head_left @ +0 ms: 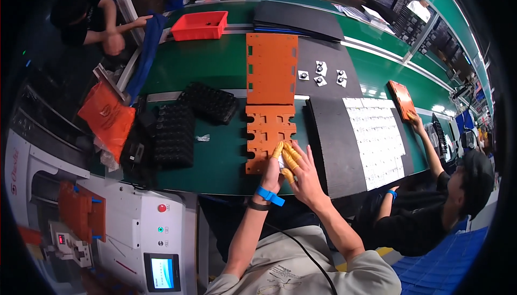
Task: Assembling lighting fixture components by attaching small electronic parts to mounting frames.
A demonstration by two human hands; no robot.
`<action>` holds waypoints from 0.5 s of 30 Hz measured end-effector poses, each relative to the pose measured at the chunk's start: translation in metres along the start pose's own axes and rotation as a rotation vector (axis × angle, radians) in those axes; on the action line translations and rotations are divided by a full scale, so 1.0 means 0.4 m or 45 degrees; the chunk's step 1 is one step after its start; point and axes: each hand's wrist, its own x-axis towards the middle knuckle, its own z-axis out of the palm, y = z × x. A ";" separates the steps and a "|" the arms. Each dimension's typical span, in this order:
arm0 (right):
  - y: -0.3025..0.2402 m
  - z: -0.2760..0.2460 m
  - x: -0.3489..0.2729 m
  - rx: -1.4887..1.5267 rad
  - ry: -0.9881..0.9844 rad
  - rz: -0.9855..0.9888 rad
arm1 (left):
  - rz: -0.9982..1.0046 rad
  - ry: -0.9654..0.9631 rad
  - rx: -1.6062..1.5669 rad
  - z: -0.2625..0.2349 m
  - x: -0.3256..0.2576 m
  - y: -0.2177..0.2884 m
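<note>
My left hand [273, 172], with a yellow finger cover and a blue wrist strap, is closed on a small white piece [281, 162]. My right hand [302, 175], with yellow covers on several fingers, meets it from the right; its thumb and forefinger close on the same piece while its outer fingers stretch forward. Most of the piece is hidden by the fingers. Both hands are over the near end of an orange notched panel [270, 128]. Beyond that panel, a flat orange plate [271, 68] with slots along its sides lies in line with it.
Black ribbed trays [174, 136] are on the left, with a red bin [200, 25] behind. To the right are white label sheets [375, 141] and small white pieces with black centres [320, 68]. A co-worker [431, 209] at right touches another orange panel [402, 100].
</note>
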 end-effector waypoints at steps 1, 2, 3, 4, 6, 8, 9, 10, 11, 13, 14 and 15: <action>-0.003 0.007 -0.007 -0.020 -0.035 0.001 | 0.001 -0.016 -0.031 -0.002 -0.001 0.000; -0.008 0.009 -0.008 -0.017 -0.007 0.009 | 0.046 0.013 -0.015 0.011 -0.005 0.003; -0.013 0.010 -0.009 -0.015 0.023 0.019 | 0.036 0.035 -0.046 0.004 0.001 -0.001; -0.008 0.014 -0.012 -0.053 0.017 0.039 | 0.024 0.056 -0.075 -0.010 0.007 -0.004; -0.005 0.017 -0.010 -0.082 0.002 0.063 | 0.006 0.013 -0.177 -0.015 0.006 0.013; -0.008 0.010 -0.001 -0.021 0.036 0.043 | 0.036 0.017 -0.074 0.002 -0.014 0.035; -0.004 0.006 0.004 -0.019 0.029 0.040 | -0.010 -0.045 -0.085 0.004 -0.016 0.049; -0.001 -0.007 0.005 -0.052 0.009 0.032 | -0.044 -0.029 -0.067 0.011 -0.029 0.055; 0.003 -0.014 0.008 -0.062 0.037 0.031 | -0.058 -0.036 -0.037 0.009 -0.030 0.055; 0.014 -0.023 0.015 -0.065 0.053 0.032 | -0.072 -0.026 0.003 0.001 -0.032 0.040; 0.021 -0.018 0.015 -0.023 0.056 0.035 | -0.059 -0.028 0.007 -0.002 -0.033 0.031; 0.025 -0.012 0.015 0.018 0.060 0.036 | -0.045 -0.029 0.010 -0.002 -0.031 0.022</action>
